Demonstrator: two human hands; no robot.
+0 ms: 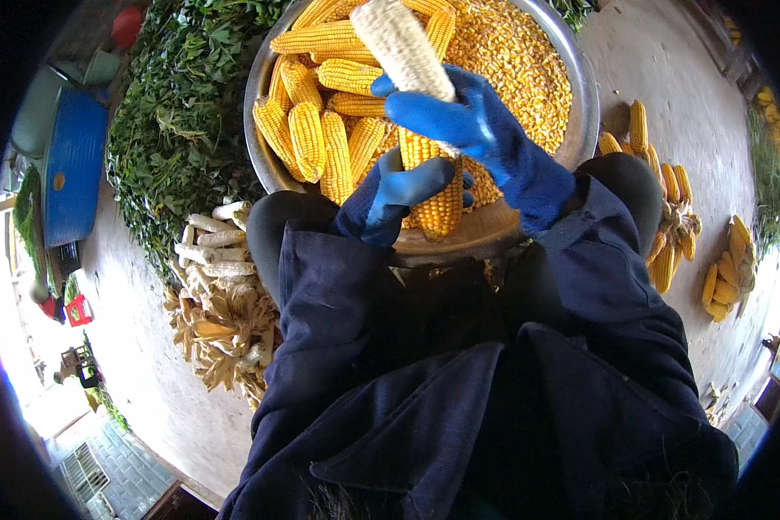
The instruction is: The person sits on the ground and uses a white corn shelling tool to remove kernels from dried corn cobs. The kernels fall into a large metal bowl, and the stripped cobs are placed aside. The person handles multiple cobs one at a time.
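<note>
Both of my hands wear blue work gloves and are above a wide metal basin (582, 123). My left hand (406, 185) grips a yellow ear of corn (439, 211), which points down toward my lap. In my right hand (474, 117) is a bare, pale corn cob (403, 49), tilted up and to the left, just above the held ear. Several whole ears (305, 140) lie on the left side of the basin. Loose corn kernels (513, 58) fill its right side.
Bare cobs (218, 237) and dry husks (227, 325) are piled by my left knee. Beyond them is a heap of green leaves (175, 117) and a blue tub (75, 169). Bundled ears (669, 221) and another bundle (728, 279) lie on the concrete floor to my right.
</note>
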